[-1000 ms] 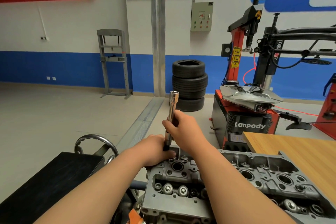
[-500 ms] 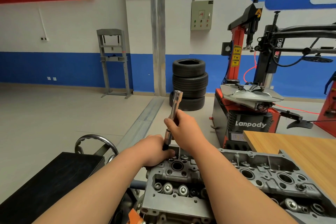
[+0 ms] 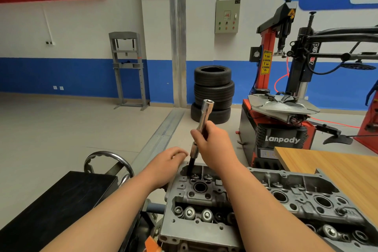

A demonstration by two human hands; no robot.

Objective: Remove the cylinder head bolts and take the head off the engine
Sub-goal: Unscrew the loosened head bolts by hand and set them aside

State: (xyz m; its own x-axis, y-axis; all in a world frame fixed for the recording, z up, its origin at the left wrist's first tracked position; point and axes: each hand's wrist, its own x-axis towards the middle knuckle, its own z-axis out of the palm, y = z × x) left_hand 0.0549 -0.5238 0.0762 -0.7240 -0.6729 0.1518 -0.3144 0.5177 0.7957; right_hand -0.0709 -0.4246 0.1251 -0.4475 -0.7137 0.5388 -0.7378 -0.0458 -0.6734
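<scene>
Right hand [image 3: 214,145] is wrapped round the socket extension [image 3: 202,125], tilted in the far-left corner of the cylinder head [image 3: 255,200] still on the engine. Left hand [image 3: 167,161] rests loose, fingers apart, beside it. That lean could pop it off the bolt and round it.

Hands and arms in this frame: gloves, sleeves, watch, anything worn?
Nothing worn that shows. The left hand and the right hand are bare, no gloves, no rings in view. Both forearms are bare right down to the bottom edge of the picture, with no sleeve, watch or band on either wrist.
</scene>
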